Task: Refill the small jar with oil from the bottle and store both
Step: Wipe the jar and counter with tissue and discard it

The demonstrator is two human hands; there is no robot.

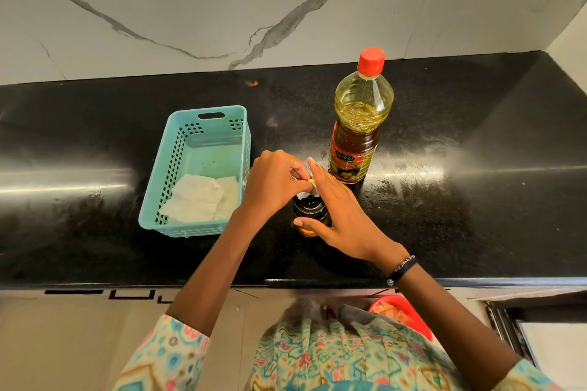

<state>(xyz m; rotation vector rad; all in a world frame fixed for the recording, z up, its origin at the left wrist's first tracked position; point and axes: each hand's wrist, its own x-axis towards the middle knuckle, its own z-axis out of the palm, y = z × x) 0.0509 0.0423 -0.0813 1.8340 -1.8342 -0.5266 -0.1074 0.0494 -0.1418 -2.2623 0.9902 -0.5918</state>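
Closest to the camera is the person's patterned teal sleeve [165,355], and down on the floor there's one red plastic tub [409,311] peeking out past the black stone counter [95,247].

On the counter, near its front edge, sits one small glass jar with a black lid [309,208] and amber oil showing at the bottom. The right hand [343,216] wraps it from the right side, thumb curled across the front of the glass and the other fingers reaching over behind the lid. The left hand [273,182] hovers just above the lid with fingers curled, pinching a small white scrap [313,184] where the two hands meet; can't really tell what that bit is.

Left of the jar is one light-blue perforated plastic basket [149,209] with one crumpled white paper napkin [201,197] inside.

Just behind the hands stands one clear plastic oil bottle with a red cap [357,124], upright and capped.
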